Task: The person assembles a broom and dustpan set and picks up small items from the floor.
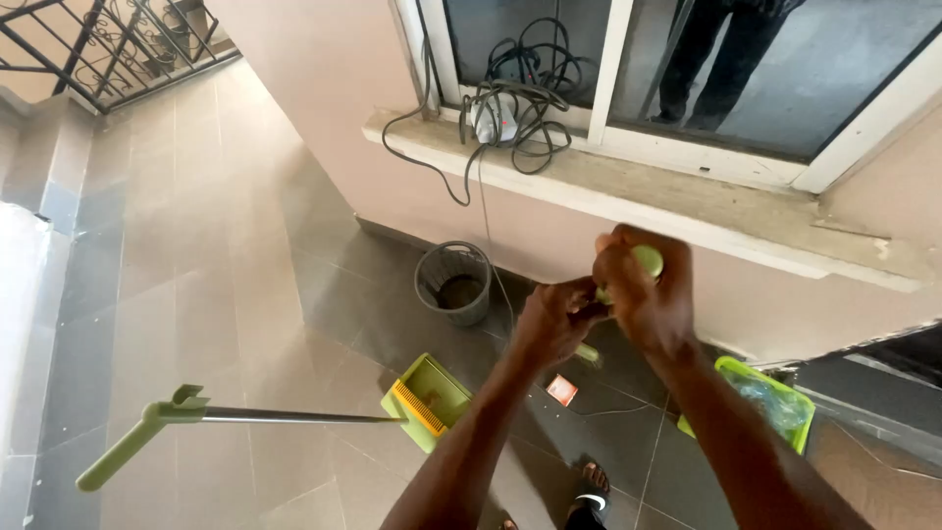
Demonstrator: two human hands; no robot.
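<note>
Both my hands are raised in front of me and wrapped around a light green handle top [648, 259]. My right hand [648, 299] grips its rounded upper end; my left hand [551, 319] holds it just below, and a bit of the green pole shows under the hands [587, 353]. Below on the tiled floor stands a green long-handled dustpan [428, 400] with a metal shaft and green grip [128, 447] leaning to the left.
A grey bin [454, 285] stands against the wall. A green tray [770, 402] lies on the floor at the right. Cables and a charger [510, 113] rest on the window ledge [687, 201]. A small orange packet [561, 390] lies on the tiles. My sandalled foot [589, 496] shows below.
</note>
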